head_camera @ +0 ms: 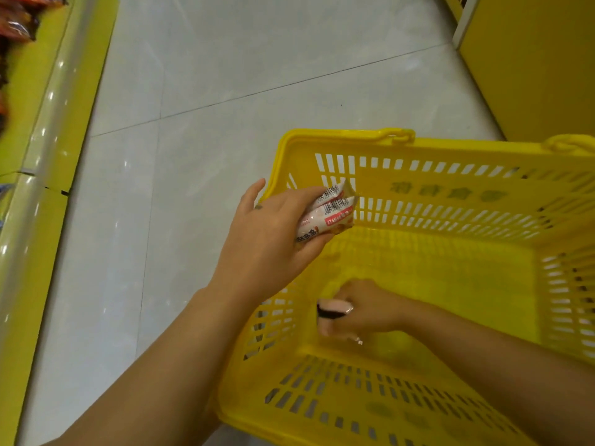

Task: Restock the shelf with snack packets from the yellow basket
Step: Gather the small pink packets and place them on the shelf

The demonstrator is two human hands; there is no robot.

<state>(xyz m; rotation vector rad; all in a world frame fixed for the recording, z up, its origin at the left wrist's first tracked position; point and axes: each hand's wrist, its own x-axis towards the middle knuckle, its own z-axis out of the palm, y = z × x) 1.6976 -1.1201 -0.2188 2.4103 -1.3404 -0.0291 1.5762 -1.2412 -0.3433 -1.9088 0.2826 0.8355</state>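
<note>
- Snack packets in red and orange wrappers sit at the far left on the shelf, which has a glossy yellow edge. They are blurred, so nothing more can be read from them.
- The left hand is held above the near-left corner of the basket. Its thumb and fingers are curled round a white packet, gripping it across the middle.
- The white packet is small and glossy, with barcodes, a red strip and dark print. A second barcode above the first hints at another packet behind it, but I cannot tell.
- It probably weighs very little. The film looks slick and soft, so a grip across the body suits it better than a pinch at the crimped end, which could slide out.
- The contents may crush, so a firm but gentle hold seems wise.
- The right hand is down on the basket floor, near the left wall. Its fingers are curled round a pink packet with a dark band across it, which is blurred.
- The pink packet looks just as small and light, and easy to lift one-handed once the fingers have closed round it.
- The yellow basket is slotted plastic and stands on the pale floor tiles. I can see no other packets in it.
- A yellow cabinet stands behind it on the right.
</note>
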